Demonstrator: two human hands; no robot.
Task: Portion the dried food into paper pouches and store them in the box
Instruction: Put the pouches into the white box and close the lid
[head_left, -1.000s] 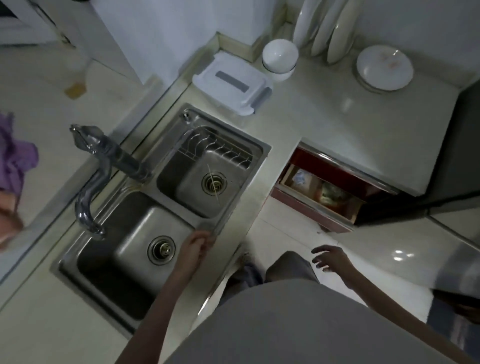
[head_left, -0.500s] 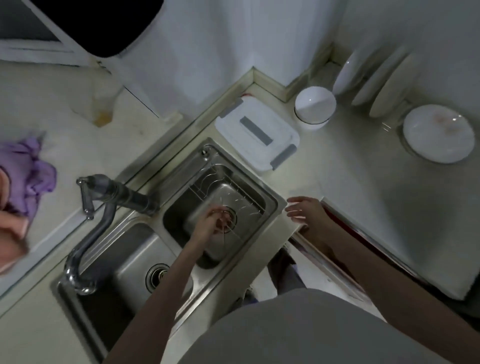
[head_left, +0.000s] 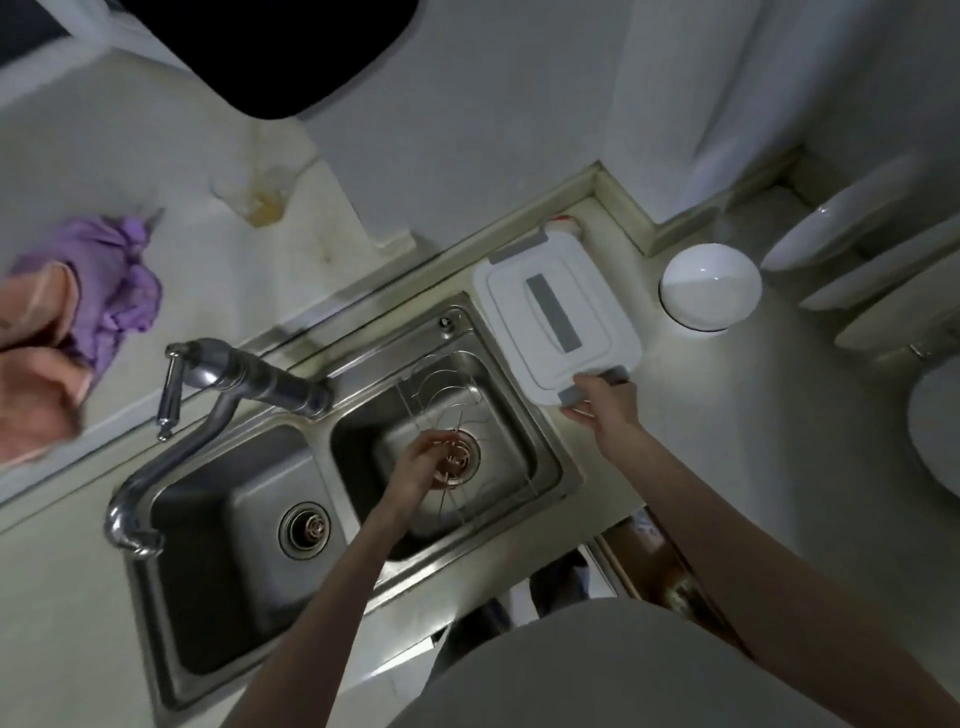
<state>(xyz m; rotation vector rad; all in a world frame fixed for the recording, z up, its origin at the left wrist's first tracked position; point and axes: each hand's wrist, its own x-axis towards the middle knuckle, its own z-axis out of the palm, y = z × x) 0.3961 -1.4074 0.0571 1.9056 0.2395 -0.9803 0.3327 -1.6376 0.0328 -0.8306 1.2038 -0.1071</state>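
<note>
— Though the right hand grips a grey latch of the lidded box beyond the sink, is anything portioned?
— Nothing visible: no pouches. Left hand pinches thin sticks over the right basin.

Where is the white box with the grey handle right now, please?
The white box sits on the counter just behind the sink's right basin, left of the white bowl; the right hand holds its near latch.
</note>
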